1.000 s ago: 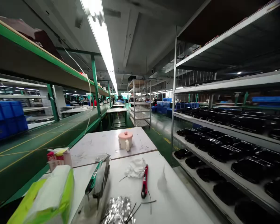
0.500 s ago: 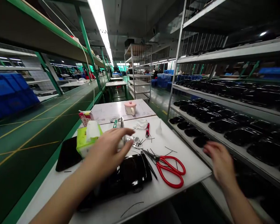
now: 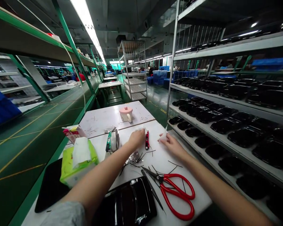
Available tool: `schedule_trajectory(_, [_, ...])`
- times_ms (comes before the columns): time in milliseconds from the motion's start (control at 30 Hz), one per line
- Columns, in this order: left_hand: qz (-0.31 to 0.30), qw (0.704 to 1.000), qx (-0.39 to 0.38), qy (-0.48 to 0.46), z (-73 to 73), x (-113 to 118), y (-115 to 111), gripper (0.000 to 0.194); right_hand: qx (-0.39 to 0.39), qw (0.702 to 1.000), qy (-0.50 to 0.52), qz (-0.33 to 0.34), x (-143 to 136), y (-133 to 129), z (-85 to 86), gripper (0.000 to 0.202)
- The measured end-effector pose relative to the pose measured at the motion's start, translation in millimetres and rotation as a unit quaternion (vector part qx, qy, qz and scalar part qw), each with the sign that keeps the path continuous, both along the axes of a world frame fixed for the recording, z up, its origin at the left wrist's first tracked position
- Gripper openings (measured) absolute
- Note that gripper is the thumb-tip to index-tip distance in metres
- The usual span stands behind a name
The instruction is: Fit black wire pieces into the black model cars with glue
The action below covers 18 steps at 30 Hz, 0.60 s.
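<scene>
My left hand [image 3: 138, 138] reaches across the table, its fingers closed on a crumpled white tissue [image 3: 141, 129], mostly hidden under it. Just right of that hand lies a red utility knife [image 3: 147, 140]. My right hand [image 3: 169, 143] has its fingers around a small translucent squeeze bottle [image 3: 164, 135] with a thin pointed nozzle. Nearer to me are red-handled scissors [image 3: 176, 188], partly spread, and black tweezers [image 3: 155, 195]. A glossy black car-shaped shell [image 3: 132, 202] sits below my left forearm. Small shiny pieces [image 3: 134, 157] and black strips [image 3: 175, 164] lie between my arms.
A green tissue pack [image 3: 68, 163] and a black tablet-like slab [image 3: 48, 188] are at the left. A lidded pink mug [image 3: 125, 114] stands farther back. Along the right, a metal rack [image 3: 172, 78] holds several black shells. A green conveyor [image 3: 37, 131] runs along the left.
My left hand has moved forward from above the black shell to the tissue. My right hand has come in from the rack side to the squeeze bottle. The view has shifted.
</scene>
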<state>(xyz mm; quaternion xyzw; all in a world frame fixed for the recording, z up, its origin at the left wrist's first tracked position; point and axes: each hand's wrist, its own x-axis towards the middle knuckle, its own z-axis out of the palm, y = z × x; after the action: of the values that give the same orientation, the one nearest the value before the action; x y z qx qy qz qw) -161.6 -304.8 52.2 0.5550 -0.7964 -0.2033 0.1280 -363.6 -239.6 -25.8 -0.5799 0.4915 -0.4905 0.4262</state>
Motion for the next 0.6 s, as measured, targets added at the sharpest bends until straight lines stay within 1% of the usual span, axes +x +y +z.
schedule_trajectory(67, [0.021, 0.998, 0.004, 0.063, 6.6, 2, -4, 0.034, -0.011, 1.000, -0.021, -0.004, -1, 7, 5.8, 0.033])
schedule_trajectory(133, [0.047, 0.989, 0.008, 0.140, 21.1, 5, -7, 0.034, -0.026, 0.999, -0.033, -0.005, 1, 12, 14.7, 0.032])
schedule_trajectory(233, [0.078, 0.960, 0.020, 0.267, 53.7, 11, -5, 0.036, -0.060, 0.997, -0.041, -0.004, 6, 21, 34.1, 0.031])
schedule_trajectory(300, [0.081, 0.935, 0.031, 0.345, 78.0, 17, 3, 0.036, -0.089, 0.995, -0.043, -0.006, 9, 33, 51.1, 0.033])
schedule_trajectory(367, [0.071, 0.909, 0.042, 0.409, 99.2, 26, 20, 0.036, -0.117, 0.992, -0.039, -0.004, 14, 51, 69.1, 0.034])
schedule_trajectory(433, [0.055, 0.887, 0.053, 0.455, 114.3, 36, 45, 0.033, -0.140, 0.990, -0.027, 0.006, 18, 74, 85.3, 0.033])
schedule_trajectory(500, [0.038, 0.873, 0.066, 0.482, 123.0, 45, 73, 0.030, -0.157, 0.987, -0.009, 0.024, 23, 98, 98.0, 0.032])
schedule_trajectory(600, [0.015, 0.868, 0.082, 0.489, 130.1, 53, 114, 0.027, -0.172, 0.984, 0.018, 0.049, 28, 123, 109.4, 0.028])
